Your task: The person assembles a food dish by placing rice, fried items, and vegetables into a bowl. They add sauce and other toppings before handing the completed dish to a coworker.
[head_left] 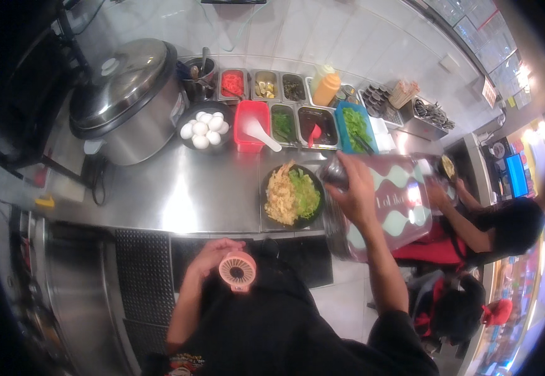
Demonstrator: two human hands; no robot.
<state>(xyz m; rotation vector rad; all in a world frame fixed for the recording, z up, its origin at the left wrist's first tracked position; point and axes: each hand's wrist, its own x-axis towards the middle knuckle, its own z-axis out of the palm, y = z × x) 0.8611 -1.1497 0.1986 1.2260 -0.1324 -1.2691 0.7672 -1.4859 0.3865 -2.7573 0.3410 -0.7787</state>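
Note:
My right hand (pixel 355 191) is closed around a dark, rounded, shiny thing (pixel 335 173) whose kind I cannot make out. It is at the left end of a large box-like thing (pixel 373 219) with a maroon and mint wavy pattern. Just left of that hand, a black plate (pixel 292 224) on the counter carries fried golden pieces (pixel 281 199) and chopped green lettuce (pixel 305 194). Held low before my body, my left hand (pixel 213 255) has loosely stretched fingers and no visible object in them. A pink hand-held fan (pixel 237 271) is beside it, against my dark shirt.
A large steel cooker (pixel 128 100) stands left on the steel counter (pixel 141 194). White eggs (pixel 203 130) fill a dark bowl. Along the back are a red tub (pixel 242 141) with a white paddle, topping pans and an orange squeeze bottle (pixel 327 89). Another person (pixel 473 225) works at right.

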